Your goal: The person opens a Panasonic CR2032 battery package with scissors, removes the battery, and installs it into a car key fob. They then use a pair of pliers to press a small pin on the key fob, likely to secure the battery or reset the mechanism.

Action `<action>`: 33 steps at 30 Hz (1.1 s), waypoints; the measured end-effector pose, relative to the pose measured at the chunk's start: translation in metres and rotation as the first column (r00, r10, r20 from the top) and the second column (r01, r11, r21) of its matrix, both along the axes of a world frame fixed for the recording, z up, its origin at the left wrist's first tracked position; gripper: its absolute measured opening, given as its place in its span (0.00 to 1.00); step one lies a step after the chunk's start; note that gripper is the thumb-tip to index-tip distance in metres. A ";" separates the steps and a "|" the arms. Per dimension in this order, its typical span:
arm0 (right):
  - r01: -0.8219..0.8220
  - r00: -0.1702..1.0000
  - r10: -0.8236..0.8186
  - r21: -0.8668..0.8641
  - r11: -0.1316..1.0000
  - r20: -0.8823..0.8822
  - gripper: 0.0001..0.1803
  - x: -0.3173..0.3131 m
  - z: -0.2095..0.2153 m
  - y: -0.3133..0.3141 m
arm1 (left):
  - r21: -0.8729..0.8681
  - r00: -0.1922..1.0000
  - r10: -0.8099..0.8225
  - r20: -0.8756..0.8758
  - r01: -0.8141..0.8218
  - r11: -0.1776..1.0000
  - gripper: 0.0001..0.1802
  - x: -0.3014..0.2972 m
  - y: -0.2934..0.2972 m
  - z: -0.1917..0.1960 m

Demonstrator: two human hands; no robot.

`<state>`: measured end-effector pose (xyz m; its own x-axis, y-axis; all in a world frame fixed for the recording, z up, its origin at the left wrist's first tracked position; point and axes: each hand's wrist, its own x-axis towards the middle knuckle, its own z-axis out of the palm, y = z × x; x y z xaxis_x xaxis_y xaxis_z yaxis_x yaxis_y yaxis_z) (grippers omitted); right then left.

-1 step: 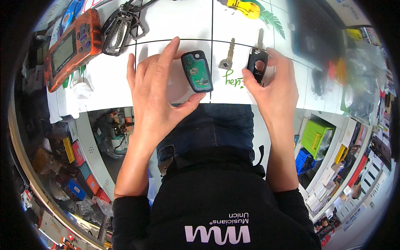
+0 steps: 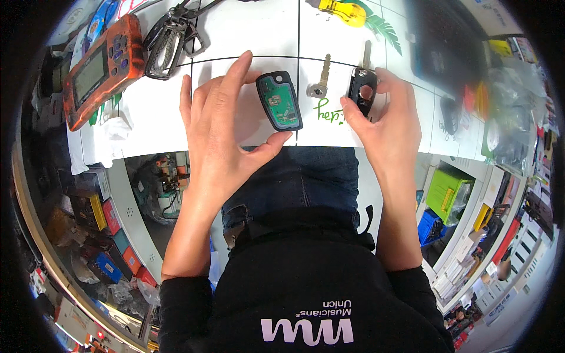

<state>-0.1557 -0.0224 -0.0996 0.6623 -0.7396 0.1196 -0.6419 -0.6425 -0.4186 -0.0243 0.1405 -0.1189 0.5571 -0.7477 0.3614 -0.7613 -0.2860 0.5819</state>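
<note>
The open half of a car key fob (image 2: 279,103), black-rimmed with a green circuit board showing, is at the table's near edge. My left hand (image 2: 219,117) has it lengthwise between the thumb at its lower end and a finger at its top, with the index finger raised away. In my right hand (image 2: 385,112) is a black flip key (image 2: 362,93), blade pointing away from me, between thumb and fingers. It has a round copper-coloured spot on its face. A loose metal key (image 2: 321,79) lies on the white table between the two.
An orange handheld device (image 2: 103,70) with a screen lies at the left, beside a black metal-and-strap item (image 2: 168,44). A yellow bulb-shaped print (image 2: 344,12) marks the far tabletop. Below the table stand shelves with boxes and a green bin (image 2: 447,194).
</note>
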 end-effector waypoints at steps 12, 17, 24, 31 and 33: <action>-0.162 0.908 0.026 0.295 0.942 0.418 0.20 -0.017 0.030 0.010 | -0.078 0.988 -0.122 0.093 0.130 0.989 0.51 -0.015 -0.045 0.020; -0.197 0.877 -0.003 0.363 0.911 0.481 0.22 -0.019 0.024 0.018 | -0.135 0.981 -0.111 0.158 0.133 0.982 0.47 -0.031 -0.058 0.019; -0.172 0.880 0.042 0.235 0.957 0.473 0.18 -0.020 0.021 0.015 | -0.376 0.987 -0.052 0.149 0.105 0.921 0.43 -0.048 -0.073 0.001; -0.185 0.848 0.166 -0.012 0.983 0.503 0.14 -0.025 0.018 0.013 | -0.472 0.989 -0.144 0.040 0.146 0.870 0.43 -0.055 -0.070 -0.004; -0.162 0.847 0.189 -0.096 0.982 0.496 0.14 -0.031 0.021 0.009 | -0.422 0.985 -0.169 0.036 0.168 0.891 0.41 -0.044 -0.065 0.003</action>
<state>-0.1870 -0.0131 -0.0784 0.6206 -0.6012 0.5033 -0.2280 -0.7526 -0.6178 -0.0687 0.0758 -0.1161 0.4374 -0.6080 0.6626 -0.7750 0.1189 0.6207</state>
